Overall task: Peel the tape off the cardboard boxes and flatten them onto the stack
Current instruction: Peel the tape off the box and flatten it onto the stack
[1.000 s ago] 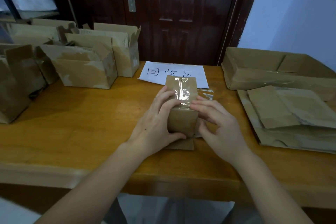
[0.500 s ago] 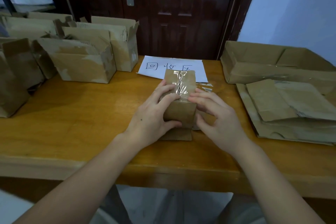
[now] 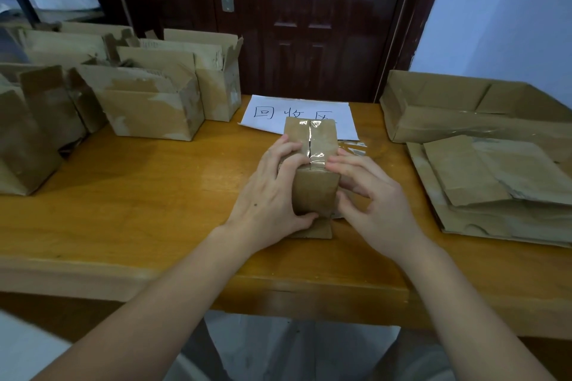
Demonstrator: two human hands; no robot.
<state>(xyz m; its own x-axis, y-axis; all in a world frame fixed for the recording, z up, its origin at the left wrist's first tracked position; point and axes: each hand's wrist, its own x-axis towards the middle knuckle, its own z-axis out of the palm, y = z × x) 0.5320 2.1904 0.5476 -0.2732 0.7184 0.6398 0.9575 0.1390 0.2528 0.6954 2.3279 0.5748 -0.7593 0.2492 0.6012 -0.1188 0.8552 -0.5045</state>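
Seen from the head camera: small cardboard box (image 3: 312, 170) standing at the centre of the wooden counter (image 3: 123, 201), clamped between two bare hands. Left hand (image 3: 272, 195) wrapped round the box's 9 o'clock side, fingers curled over the top edge and thumb tucked under the near bottom corner; right hand (image 3: 371, 195) at 3 o'clock, fingertips (image 3: 332, 164) pressed on the clear tape (image 3: 311, 145) along the top seam. Since a second ago, crinkled and bunched tape on the lid now smoothed into a flatter strip, the dark slit of the seam showing through it; both hands holding much the same grip as before, box barely shifted. Loose curl of clear film (image 3: 353, 145) lying just beside the box at 2 o'clock, near the handwritten paper sign (image 3: 272, 111) at 12 o'clock. By the look of it, peeling not yet properly begun on this seam, a tape end still to be found and lifted. Unopened boxes (image 3: 148, 102) waiting at 10 o'clock; flattened stack (image 3: 495, 182) at 3 o'clock, well apart from the hands, with a shallow cardboard tray (image 3: 464, 108) behind it.
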